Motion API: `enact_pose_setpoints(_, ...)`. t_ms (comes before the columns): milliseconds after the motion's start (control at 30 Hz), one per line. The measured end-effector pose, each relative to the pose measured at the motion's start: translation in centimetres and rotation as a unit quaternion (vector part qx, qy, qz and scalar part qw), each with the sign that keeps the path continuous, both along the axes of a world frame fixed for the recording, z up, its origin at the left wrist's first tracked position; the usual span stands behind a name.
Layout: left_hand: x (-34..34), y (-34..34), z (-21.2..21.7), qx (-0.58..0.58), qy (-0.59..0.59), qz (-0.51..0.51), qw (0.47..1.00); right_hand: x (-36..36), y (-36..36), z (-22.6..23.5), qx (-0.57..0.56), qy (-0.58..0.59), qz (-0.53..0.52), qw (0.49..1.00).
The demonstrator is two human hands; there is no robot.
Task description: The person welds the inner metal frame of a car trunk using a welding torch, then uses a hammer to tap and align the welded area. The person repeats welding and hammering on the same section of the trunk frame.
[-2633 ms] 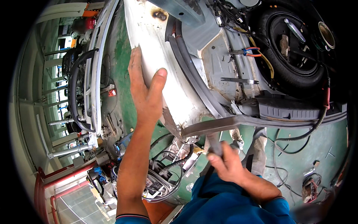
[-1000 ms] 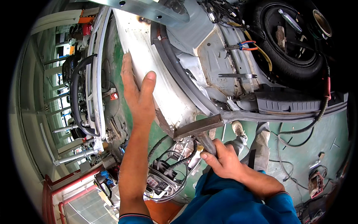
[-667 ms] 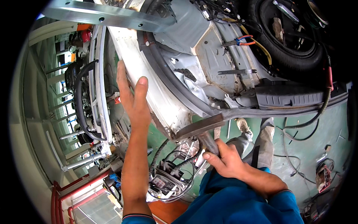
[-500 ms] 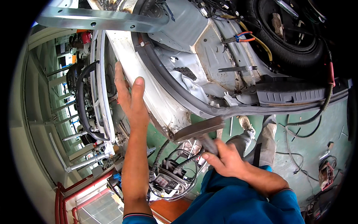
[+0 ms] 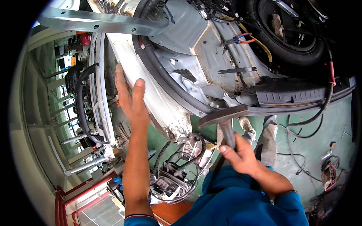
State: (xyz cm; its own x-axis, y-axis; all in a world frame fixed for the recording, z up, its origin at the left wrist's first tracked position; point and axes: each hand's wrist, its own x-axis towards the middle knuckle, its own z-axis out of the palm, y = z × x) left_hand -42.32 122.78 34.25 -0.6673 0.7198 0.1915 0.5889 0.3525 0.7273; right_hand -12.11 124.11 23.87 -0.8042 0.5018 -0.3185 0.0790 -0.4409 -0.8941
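My left hand (image 5: 131, 98) lies flat, fingers together and thumb up, against the outer side of a white car body panel (image 5: 158, 101). My right hand (image 5: 236, 154) grips the handle of a hammer (image 5: 224, 117), whose dark head sits level beside the panel's torn lower end and just below the black rubber seal (image 5: 166, 81) that runs along the trunk opening. The hammer head is close to the seal; contact cannot be told.
A spare tyre (image 5: 290, 41) lies in the open trunk with orange-handled pliers (image 5: 241, 38) and a flat tool beside it. A silver metal bar (image 5: 102, 23) crosses the top. Bundled wiring (image 5: 175, 177) hangs below the panel. Cables trail over the green floor (image 5: 313, 143).
The view has tilted, so the car body sits lower and farther right. My left hand has slid along the white panel. The hammer has stayed by the panel's lower end, shifting slightly.
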Motion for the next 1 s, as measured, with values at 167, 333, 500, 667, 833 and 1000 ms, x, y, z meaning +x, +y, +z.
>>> enact_pose_setpoints(167, -0.6, -0.3, -0.3, 0.014, -0.006, -0.005, 1.0, 1.0, 1.0, -0.5, 0.03, -0.016, 0.022, 0.999)
enact_pose_setpoints(333, -0.8, -0.3, -0.5, 0.016, 0.009, -0.007, 1.0, 1.4, 1.1, -0.8, 0.053, -0.007, 0.02, 0.998)
enact_pose_setpoints(500, -0.8, -0.3, -0.6, 0.012, 0.013, 0.009, 1.0, 2.4, 2.7, -0.7, -0.057, -0.061, -0.045, 0.995)
enact_pose_setpoints(667, -0.7, -0.9, -0.2, -0.014, 0.031, 0.038, 0.999, 1.1, 11.9, -1.5, 0.163, -0.234, -0.063, 0.956)
enact_pose_setpoints(833, -1.0, -0.6, -0.1, -0.021, 0.047, 0.023, 0.998, -5.9, 20.4, -8.8, 0.365, -0.321, 0.173, 0.857)
enact_pose_setpoints(1000, -1.8, -1.6, -0.6, -0.002, 0.069, 0.011, 0.998, -16.8, 20.6, -19.0, 0.46, -0.4, 0.349, 0.712)
